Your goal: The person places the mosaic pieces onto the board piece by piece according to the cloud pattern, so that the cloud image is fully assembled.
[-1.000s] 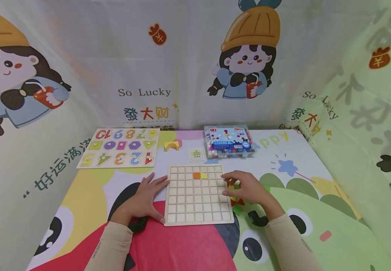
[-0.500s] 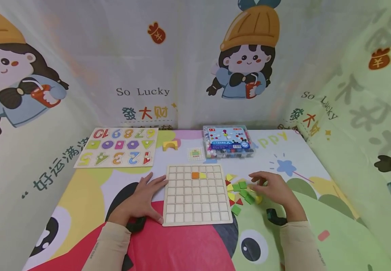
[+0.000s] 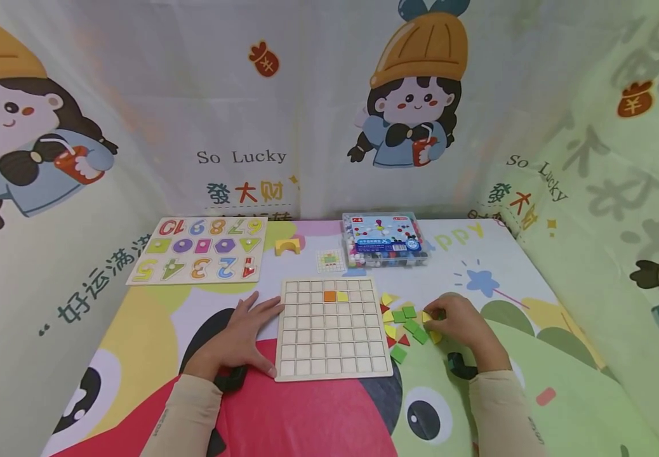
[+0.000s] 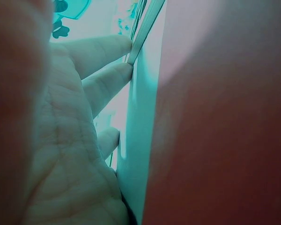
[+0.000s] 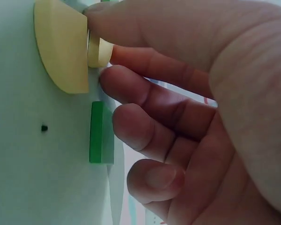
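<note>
Wooden board [image 3: 332,335] with two pieces [image 3: 330,296] atop

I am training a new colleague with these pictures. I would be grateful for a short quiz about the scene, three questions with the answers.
1. True or false: the left hand rests on the number puzzle.
2. The right hand pinches a piece of which colour? A) red B) yellow C) green
3. How many coloured pieces lie in the grid board?

Key: 1. False, it touches the grid board's left edge. 2. B. 3. Two, an orange square and a pale yellow piece.
</note>
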Demonstrator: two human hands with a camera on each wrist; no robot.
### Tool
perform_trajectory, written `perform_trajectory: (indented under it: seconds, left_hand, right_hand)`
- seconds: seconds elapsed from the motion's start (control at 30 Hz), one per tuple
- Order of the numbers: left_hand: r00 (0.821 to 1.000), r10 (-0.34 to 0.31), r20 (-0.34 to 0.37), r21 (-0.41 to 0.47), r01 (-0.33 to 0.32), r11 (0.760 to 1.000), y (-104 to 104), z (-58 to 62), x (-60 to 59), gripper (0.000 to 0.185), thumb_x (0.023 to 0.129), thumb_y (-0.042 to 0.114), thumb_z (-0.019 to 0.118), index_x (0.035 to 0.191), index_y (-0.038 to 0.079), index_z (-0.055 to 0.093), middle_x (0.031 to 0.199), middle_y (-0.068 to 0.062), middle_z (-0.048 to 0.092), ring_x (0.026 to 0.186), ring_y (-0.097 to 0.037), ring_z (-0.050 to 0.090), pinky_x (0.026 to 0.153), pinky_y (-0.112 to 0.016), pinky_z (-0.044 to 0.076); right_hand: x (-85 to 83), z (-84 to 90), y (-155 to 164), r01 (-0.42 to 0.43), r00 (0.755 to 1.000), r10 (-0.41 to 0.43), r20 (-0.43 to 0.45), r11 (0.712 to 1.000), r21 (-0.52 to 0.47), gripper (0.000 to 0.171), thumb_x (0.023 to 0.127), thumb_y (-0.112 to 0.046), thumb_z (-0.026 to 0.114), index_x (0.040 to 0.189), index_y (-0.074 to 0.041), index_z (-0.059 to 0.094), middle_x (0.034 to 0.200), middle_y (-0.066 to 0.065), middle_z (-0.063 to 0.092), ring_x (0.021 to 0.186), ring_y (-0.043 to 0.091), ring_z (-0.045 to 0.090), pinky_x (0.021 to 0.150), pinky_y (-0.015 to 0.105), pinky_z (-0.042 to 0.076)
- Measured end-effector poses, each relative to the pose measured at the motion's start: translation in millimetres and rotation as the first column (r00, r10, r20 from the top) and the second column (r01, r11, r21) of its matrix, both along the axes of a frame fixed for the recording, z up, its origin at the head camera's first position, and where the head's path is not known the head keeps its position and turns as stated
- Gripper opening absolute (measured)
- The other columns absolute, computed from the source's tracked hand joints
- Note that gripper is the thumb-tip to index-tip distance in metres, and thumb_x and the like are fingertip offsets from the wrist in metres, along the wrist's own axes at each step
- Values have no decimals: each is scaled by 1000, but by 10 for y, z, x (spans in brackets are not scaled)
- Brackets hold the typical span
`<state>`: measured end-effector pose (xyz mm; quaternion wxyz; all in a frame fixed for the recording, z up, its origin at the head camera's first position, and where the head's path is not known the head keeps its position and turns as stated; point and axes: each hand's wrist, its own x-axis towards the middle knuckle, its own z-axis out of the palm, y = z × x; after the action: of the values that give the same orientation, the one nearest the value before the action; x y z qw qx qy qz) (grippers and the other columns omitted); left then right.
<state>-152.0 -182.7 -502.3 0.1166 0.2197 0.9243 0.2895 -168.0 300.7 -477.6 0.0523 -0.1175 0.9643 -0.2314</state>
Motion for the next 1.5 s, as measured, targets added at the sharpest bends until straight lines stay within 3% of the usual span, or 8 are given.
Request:
perform_trajectory:
  seconds: [0.5, 0.77, 1.07, 1.3, 1.5]
  left_hand:
    - [1000, 12, -1, -12, -12, 1000, -3, -35, -14, 127, 55, 55, 98, 164, 22, 42, 174, -4, 31, 163, -43, 6, 128, -74, 4]
    - [1000, 8, 2, -8, -8, 1000, -10, -62, -15, 127, 55, 55, 98, 164, 23, 42, 174, -4, 31, 163, -43, 6, 128, -74, 3]
    - [1000, 6, 8, -5, -6, 1000, -16, -67, -12, 127, 55, 56, 98, 164, 23, 42, 174, -3, 31, 163, -43, 5, 128, -74, 3]
    - [1000, 11, 15, -12, -11, 1000, -22, -52, -29, 127, 56, 55, 98, 164, 24, 40, 174, -3, 31, 164, -42, 5, 128, -74, 4]
    - [1000, 7, 14, 2, -7, 1000, -23, -28, -17, 127, 56, 55, 99, 164, 23, 41, 174, -2, 31, 163, -42, 5, 128, -74, 3]
  right_hand:
    - [-20, 9, -45, 28, 999, -26, -38, 998, 49, 22, 90, -19, 82, 105, -4, 78, 93, 6, 72, 83, 18, 62, 78, 42, 58]
    - [0, -14, -67, 18, 994, -20, -106, 1000, -15, 24, 92, -15, 80, 112, -4, 78, 95, 5, 72, 82, 16, 61, 72, 37, 54]
    - [-20, -114, -141, -60, 967, 45, -250, 997, -56, 22, 85, -14, 81, 107, -11, 82, 95, -1, 74, 80, 12, 61, 68, 31, 53]
    - [-27, -96, -235, -117, 964, 77, -256, 983, -144, 19, 86, -11, 82, 106, -10, 81, 93, -1, 72, 80, 12, 59, 67, 29, 51]
    - [-67, -34, -450, -185, 959, 148, -241, 973, -137, 21, 86, -15, 85, 106, -11, 81, 94, -3, 72, 80, 12, 60, 71, 29, 53]
